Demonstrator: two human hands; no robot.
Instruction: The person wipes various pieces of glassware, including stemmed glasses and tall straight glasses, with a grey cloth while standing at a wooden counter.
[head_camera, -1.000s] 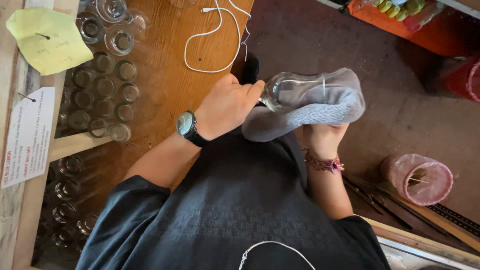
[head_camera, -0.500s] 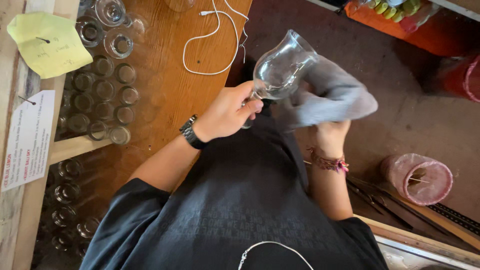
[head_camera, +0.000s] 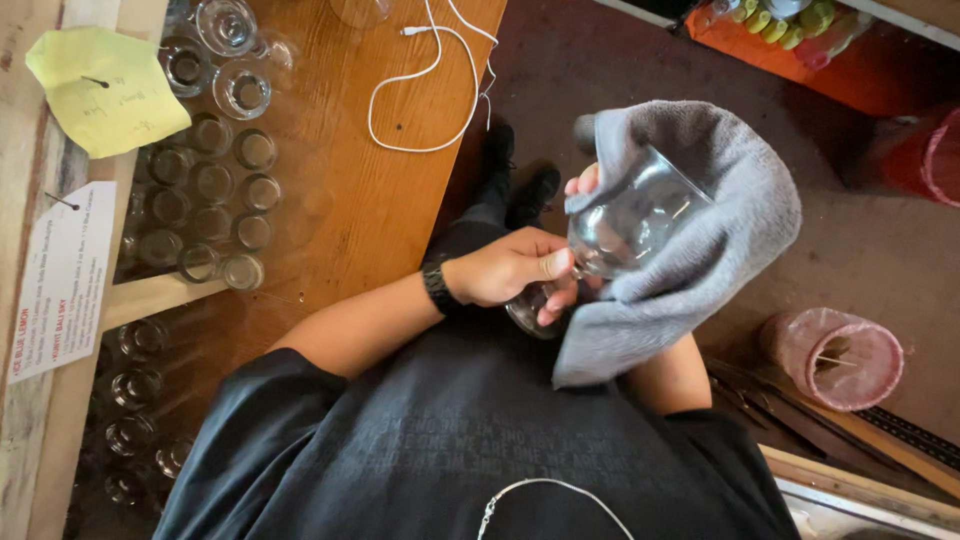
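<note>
Off the desk (head_camera: 340, 190) edge at 3 o'clock: left hand (head_camera: 510, 268) clamped on glass (head_camera: 625, 225) stem, right hand (head_camera: 585, 183) mostly hidden, gripping cloth (head_camera: 720, 230) round the bowl.

Left of fingers (head_camera: 556, 266): bare stretch of wooden worktop (head_camera: 340, 200), open for passage. Farther left: rows of small glasses (head_camera: 205, 185) packed close, no gap between them. Ahead-left of fingers: white cable (head_camera: 425, 90) looped on worktop. Right of fingers: grey cloth (head_camera: 700, 240) wraps around stemmed glass (head_camera: 625, 225), blocks that side. Far right, lower: pink-covered container (head_camera: 835, 358) on floor (head_camera: 830, 230); bare floor between.
</note>
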